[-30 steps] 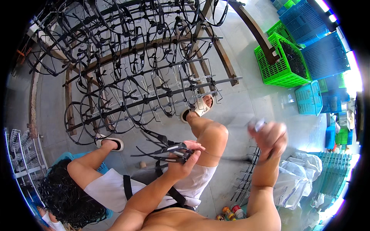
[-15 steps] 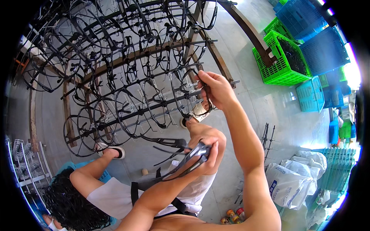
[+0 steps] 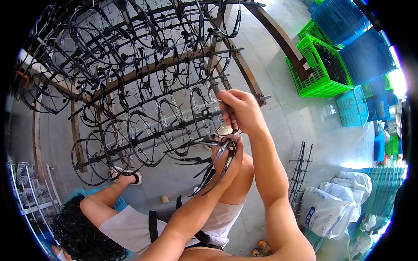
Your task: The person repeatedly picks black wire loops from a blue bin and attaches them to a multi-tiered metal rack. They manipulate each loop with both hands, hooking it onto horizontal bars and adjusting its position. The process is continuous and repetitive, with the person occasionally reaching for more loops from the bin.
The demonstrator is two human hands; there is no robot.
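My left hand (image 3: 235, 152) is closed round a loose bunch of glossy black curved plastic parts (image 3: 193, 161), which fan out to the left. Just above it, my right hand (image 3: 243, 111) pinches one dark slender curved part (image 3: 226, 116) between thumb and fingers, close to the right end of a rack rod. The rack (image 3: 247, 76) has a brown metal frame and several dark rods, with many similar black looped parts hanging from them. Where the two hands come close, the lower end of the right hand's part is hard to separate from the bunch.
A blue basket (image 3: 119, 203) heaped with black parts (image 3: 82, 230) stands at lower left by my leg. Green crates (image 3: 320, 89) and blue crates (image 3: 348, 19) stand at far right. White plastic bags (image 3: 328, 213) and dark spiked rods (image 3: 300, 167) lie on the right-hand floor.
My left hand has risen with its bunch, up close under my right hand. My right hand has shifted slightly down and left, still pinching a part at the rack.
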